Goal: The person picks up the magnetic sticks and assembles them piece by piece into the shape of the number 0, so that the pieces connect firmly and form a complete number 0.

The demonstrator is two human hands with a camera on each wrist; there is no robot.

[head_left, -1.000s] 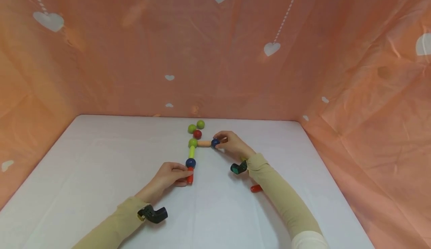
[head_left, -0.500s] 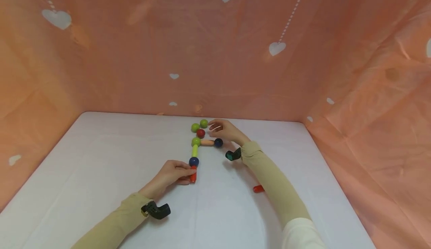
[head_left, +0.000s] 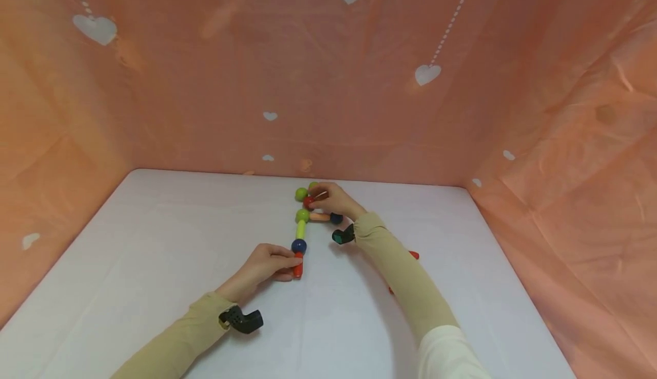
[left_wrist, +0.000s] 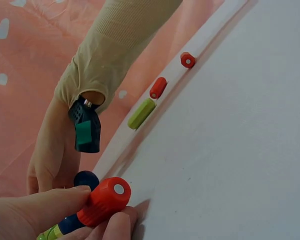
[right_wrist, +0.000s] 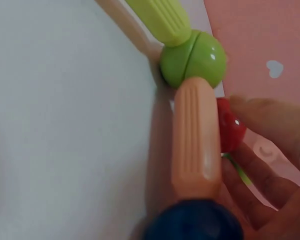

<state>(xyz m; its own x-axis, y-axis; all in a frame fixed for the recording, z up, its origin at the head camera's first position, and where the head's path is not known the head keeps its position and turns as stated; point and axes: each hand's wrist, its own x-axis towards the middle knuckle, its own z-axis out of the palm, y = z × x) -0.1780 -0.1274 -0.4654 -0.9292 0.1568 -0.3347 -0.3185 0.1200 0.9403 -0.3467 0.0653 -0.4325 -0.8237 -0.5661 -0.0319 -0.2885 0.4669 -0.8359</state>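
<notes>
My left hand (head_left: 268,264) pinches a red magnetic rod (head_left: 298,272) between thumb and fingers. The rod's far end meets a blue ball (head_left: 299,246). From that ball a yellow-green rod (head_left: 300,229) leads to a green ball (head_left: 303,215), where a peach rod (head_left: 319,217) turns right toward a second blue ball (right_wrist: 192,222). Beyond the peach rod, my right hand (head_left: 336,199) has thumb and fingers around a red ball (right_wrist: 232,127), which the rod partly hides in the right wrist view. Two loose green balls (head_left: 301,194) lie just behind, one partly covered by the fingers.
Right of the joined pieces, partly under the right forearm in the head view, lie loose rods: a red one (left_wrist: 187,60), another red one (left_wrist: 159,87) and a yellow-green one (left_wrist: 142,114). A white-covered table (head_left: 169,225) meets pink heart-patterned cloth (head_left: 215,82) at its back and sides.
My right hand has let go of the blue ball at the peach rod's end, moved back and left, and closed on the red ball. My left hand keeps its grip on the red rod.
</notes>
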